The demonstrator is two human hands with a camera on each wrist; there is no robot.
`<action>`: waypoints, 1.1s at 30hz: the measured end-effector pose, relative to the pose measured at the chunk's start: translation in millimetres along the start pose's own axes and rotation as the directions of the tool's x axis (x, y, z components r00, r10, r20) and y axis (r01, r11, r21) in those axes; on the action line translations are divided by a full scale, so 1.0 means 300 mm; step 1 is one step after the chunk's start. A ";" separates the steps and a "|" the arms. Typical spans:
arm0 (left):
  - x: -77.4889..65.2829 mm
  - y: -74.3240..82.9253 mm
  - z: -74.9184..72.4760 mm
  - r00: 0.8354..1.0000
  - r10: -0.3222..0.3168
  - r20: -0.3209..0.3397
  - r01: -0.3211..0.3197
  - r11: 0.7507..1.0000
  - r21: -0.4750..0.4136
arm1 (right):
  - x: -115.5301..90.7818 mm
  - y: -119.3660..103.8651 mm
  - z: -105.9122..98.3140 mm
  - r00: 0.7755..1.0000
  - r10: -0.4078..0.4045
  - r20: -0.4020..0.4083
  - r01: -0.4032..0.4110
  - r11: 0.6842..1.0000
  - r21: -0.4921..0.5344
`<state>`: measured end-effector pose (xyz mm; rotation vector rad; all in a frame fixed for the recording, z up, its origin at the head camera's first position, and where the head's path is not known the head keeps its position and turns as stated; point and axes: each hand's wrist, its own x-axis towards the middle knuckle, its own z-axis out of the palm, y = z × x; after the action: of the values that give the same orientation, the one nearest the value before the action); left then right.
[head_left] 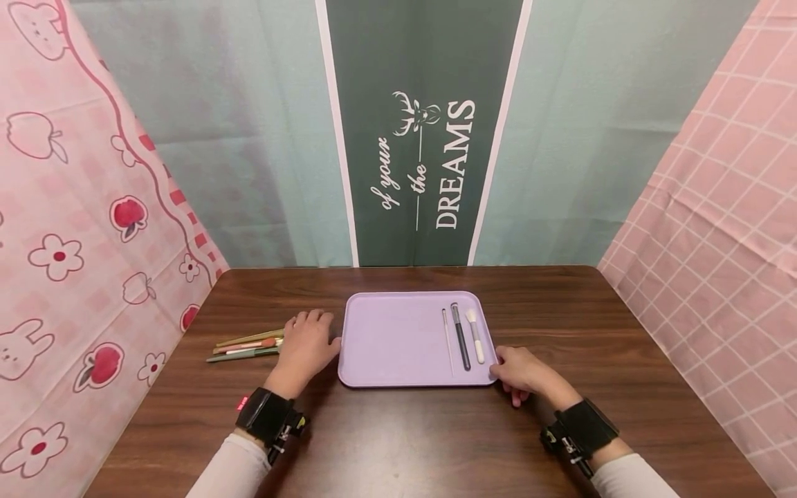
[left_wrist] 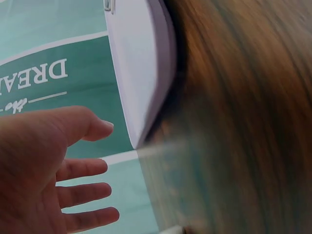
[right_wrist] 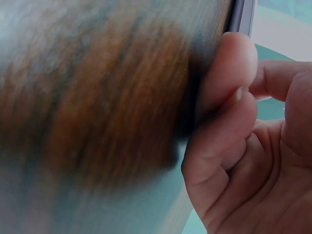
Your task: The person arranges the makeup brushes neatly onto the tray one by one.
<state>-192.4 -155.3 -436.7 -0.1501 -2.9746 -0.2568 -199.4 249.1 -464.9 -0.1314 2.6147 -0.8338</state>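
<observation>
A lilac rectangular tray lies on the table with three slim tools along its right side: a thin pale stick, a dark-handled brush and a white-tipped makeup brush. My right hand pinches the tray's lower right rim, its other fingers curled below, as the right wrist view also shows. Left of the tray, my left hand spreads its fingers, palm down, the thumb right at the tray's left edge. Beside that hand lies a bunch of brushes, their right ends hidden by it.
The brown wooden table reaches back to a green curtain with white lettering. Pink patterned cloths hang on both sides. Black camera bands sit on both wrists.
</observation>
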 end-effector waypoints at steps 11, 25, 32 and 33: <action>-0.051 -0.093 -0.011 0.999 -0.015 -0.052 0.014 1.000 -0.010 | -0.002 -0.004 -0.001 1.000 0.004 0.003 -0.004 1.000 -0.002; -0.093 -0.180 -0.022 0.998 -0.058 -0.030 0.058 0.998 -0.026 | 0.001 -0.004 0.001 1.000 0.005 0.001 -0.005 1.000 -0.005; -0.125 -0.237 -0.031 0.997 -0.079 -0.024 0.078 0.996 -0.039 | -0.001 -0.006 0.001 1.000 0.007 0.006 -0.007 1.000 -0.004; -0.129 -0.243 -0.032 0.996 -0.081 -0.023 0.080 0.996 -0.037 | -0.002 -0.006 0.001 1.000 0.008 0.007 -0.008 1.000 -0.004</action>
<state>-161.1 -231.9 -445.2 -0.0312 -2.9561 -0.3198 -198.8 247.7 -463.9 -0.1246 2.6091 -0.8246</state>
